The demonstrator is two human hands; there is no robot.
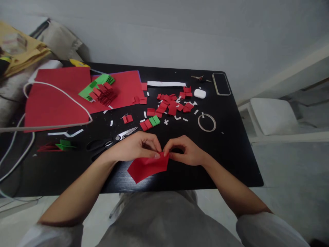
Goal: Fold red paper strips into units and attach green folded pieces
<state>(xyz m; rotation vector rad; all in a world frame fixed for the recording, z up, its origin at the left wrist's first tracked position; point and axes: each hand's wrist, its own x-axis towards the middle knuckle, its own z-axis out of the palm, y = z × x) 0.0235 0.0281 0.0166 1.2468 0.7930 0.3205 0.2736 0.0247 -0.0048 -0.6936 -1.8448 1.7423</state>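
Observation:
A folded piece of red paper (147, 168) is held between both hands near the front edge of the black table (195, 175). My left hand (138, 145) pinches its upper edge between thumb and fingers. At the paper's upper right corner, my right hand (183, 150) grips it, with the fingertips of both hands nearly touching. Black-handled scissors (118, 138) lie partly behind my left hand, blades pointing right. Just beyond the hands is a short row of small folded red and green papers (149, 122).
Small red folded pieces (172, 108) and white scraps lie mid-table. Large red sheets (56, 96), a green paper stack (94, 87) and a white cable (64, 90) are at left. A tape ring (207, 122), white case (199, 93), keys (202, 79) and phone (221, 84) are at right.

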